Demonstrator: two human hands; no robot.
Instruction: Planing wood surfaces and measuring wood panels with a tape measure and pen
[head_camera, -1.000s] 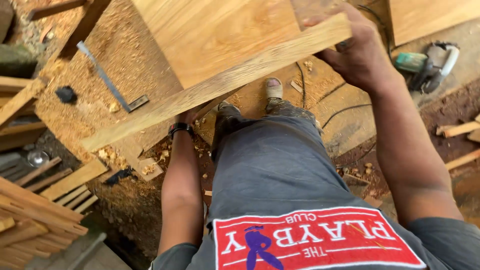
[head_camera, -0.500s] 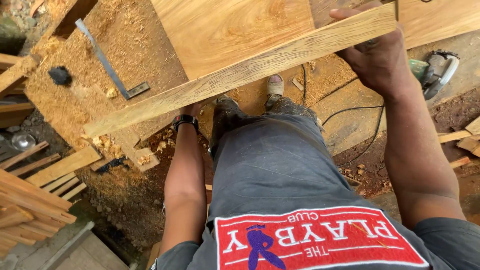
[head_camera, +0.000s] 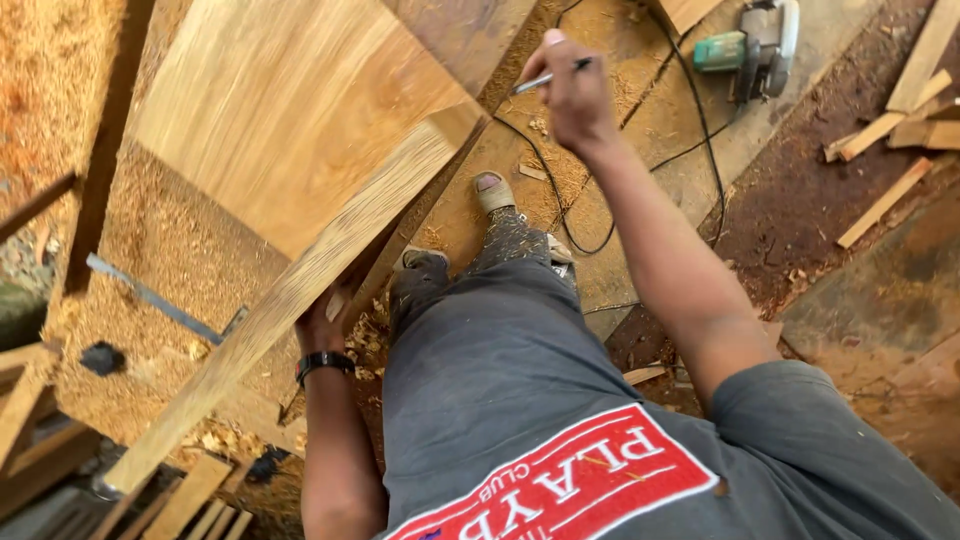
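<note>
My long wooden plank (head_camera: 290, 300) runs slantwise, its low end near the lower left by the slats and its high end up toward the middle. My left hand (head_camera: 322, 325) grips it from beneath at mid-length, fingers closed round its edge. Farther right, my right hand (head_camera: 570, 85) is raised clear of the plank, fingers pinched shut on a pencil (head_camera: 550, 75) pointing left.
</note>
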